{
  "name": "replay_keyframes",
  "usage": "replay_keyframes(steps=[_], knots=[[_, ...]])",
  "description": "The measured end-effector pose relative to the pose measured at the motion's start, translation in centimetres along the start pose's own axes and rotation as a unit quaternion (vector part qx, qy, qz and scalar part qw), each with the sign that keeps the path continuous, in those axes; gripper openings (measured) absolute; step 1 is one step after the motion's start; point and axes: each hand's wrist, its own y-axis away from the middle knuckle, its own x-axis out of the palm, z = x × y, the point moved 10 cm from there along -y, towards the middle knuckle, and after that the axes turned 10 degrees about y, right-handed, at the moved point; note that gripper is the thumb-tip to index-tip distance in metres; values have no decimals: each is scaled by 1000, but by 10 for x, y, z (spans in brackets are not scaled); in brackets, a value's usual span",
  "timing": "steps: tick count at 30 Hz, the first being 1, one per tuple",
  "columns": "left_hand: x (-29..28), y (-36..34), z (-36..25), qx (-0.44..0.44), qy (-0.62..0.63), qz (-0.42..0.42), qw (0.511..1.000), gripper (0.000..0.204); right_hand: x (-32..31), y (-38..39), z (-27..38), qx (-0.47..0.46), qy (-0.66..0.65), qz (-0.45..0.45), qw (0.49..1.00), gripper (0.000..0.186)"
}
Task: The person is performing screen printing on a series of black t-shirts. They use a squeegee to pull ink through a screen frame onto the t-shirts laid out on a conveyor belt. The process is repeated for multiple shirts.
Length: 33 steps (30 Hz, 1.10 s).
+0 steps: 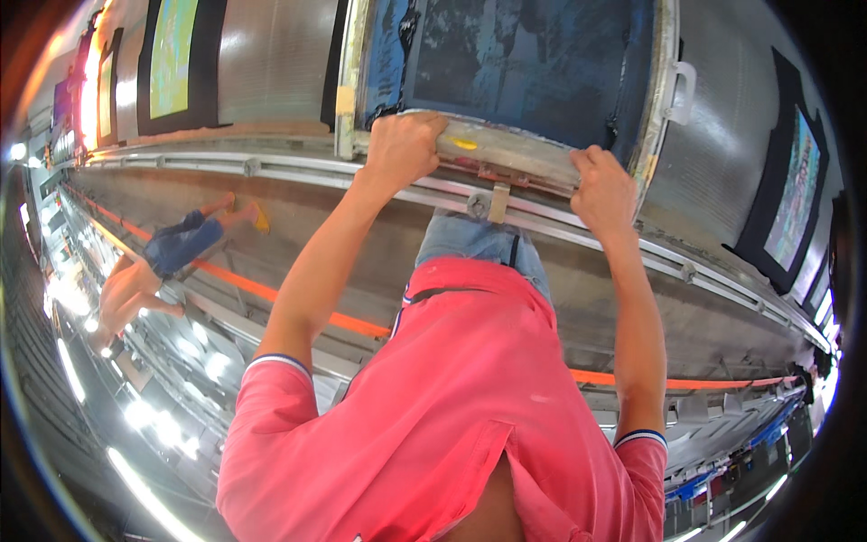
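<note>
A screen-printing frame (506, 147) lies at the table's near edge, in front of my body. Its mesh (533, 68) is dark blue and smeared with black ink, which is thickest along the two sides. My left hand (402, 152) is closed around the near bar at its left end, fingers curled over the top. Toward the right corner, my right hand (603, 191) grips the same bar with bent fingers. A yellow smear marks the bar between the hands. On the frame's right side sticks out a white handle (684, 92), which neither hand touches.
Black panels with colourful prints lie on the grey table, one to the left (172, 63) and one to the right (795, 194). A metal rail (298, 169) runs along the table's front. Behind me at the left is another person (140, 280), near an orange strip (244, 282).
</note>
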Motion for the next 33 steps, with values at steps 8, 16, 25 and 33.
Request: replay_keyframes(steps=[8, 16, 25, 33], knots=[[-61, -132, 25, 15, -32, -19, 999, 29, -48, -121, -54, -16, 1, -62, 998, 29], [-155, -410, 90, 16, -154, -57, 986, 17, -111, -399, -184, -25, 182, -24, 983, 38], [-142, -356, 60, 22, -139, -87, 986, 11, -109, -345, -148, -44, 121, -66, 989, 29], [-59, -138, 46, -26, -70, 23, 997, 31, -31, -148, -51, -43, 19, 10, 999, 32]])
